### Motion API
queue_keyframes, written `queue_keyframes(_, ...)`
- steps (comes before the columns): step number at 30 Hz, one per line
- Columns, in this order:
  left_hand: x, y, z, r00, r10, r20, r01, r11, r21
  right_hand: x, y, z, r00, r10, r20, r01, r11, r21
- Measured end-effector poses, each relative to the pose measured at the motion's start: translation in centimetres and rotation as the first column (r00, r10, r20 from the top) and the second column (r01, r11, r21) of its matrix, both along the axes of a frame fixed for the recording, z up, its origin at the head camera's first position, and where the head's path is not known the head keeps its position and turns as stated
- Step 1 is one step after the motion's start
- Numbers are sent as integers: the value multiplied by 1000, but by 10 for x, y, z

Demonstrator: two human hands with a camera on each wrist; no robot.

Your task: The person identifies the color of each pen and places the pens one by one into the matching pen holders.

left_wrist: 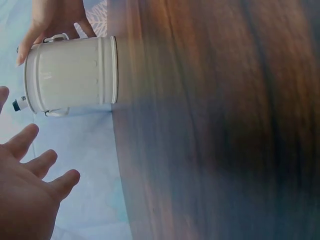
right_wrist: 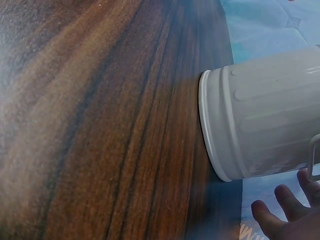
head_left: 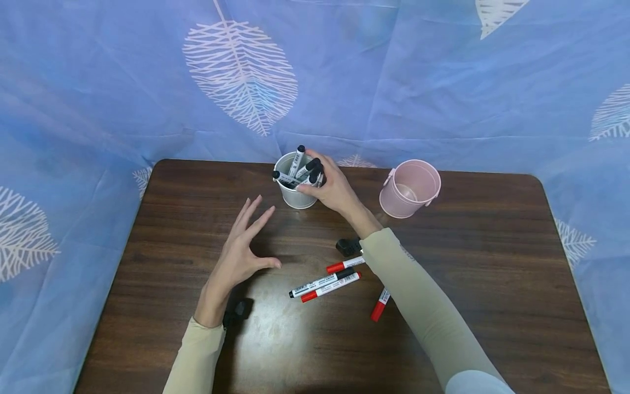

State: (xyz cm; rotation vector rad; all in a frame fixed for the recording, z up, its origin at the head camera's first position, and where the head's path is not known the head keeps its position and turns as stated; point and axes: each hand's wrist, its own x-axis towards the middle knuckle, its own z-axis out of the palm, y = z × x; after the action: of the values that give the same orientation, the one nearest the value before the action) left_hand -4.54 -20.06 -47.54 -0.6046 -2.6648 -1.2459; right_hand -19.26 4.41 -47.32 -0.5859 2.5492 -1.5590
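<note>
A white bucket [head_left: 298, 199] stands near the table's back edge, holding several black-capped markers [head_left: 296, 161] that lean on its rim. My right hand [head_left: 334, 187] is at the bucket's right side, thumb by the front of the rim and index finger towards the back, spread wide apart. In the right wrist view its other fingers [right_wrist: 270, 216] hang loosely curved beside the bucket's wire handle [right_wrist: 314, 157]. My left hand [head_left: 238, 254] hovers left of and nearer than the bucket, fingers spread and holding nothing. The left wrist view shows the bucket [left_wrist: 70, 75] beyond its fingertips.
A pink bucket [head_left: 401, 202] stands to the right. In the middle of the table lie a black-capped marker [head_left: 315, 285] and red-capped markers [head_left: 337, 285], one [head_left: 380, 306] partly under the right sleeve. A blue leaf-patterned cloth [head_left: 344, 82] hangs behind the dark wooden table [head_left: 492, 246].
</note>
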Motion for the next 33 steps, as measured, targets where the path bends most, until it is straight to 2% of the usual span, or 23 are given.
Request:
queue_keyframes(12, 12, 1, -1, 1000, 3, 6, -3, 996, -84, 1, 0, -1, 1000, -1, -11, 2, 1000, 10)
queue_keyframes(19, 20, 6, -5, 999, -52, 9, 53, 998, -47, 2, 1, 1, 1000, -5, -18, 5, 1000, 14)
queue_keyframes(25, 23, 8, -5, 997, -50, 53, 51, 998, -26, 1, 2, 1, 1000, -7, -26, 8, 1000, 15)
queue_keyframes(33, 29, 10, -6, 996, -46, 73, 47, 999, -16, 2, 1, 1, 999, -5, -34, 6, 1000, 26)
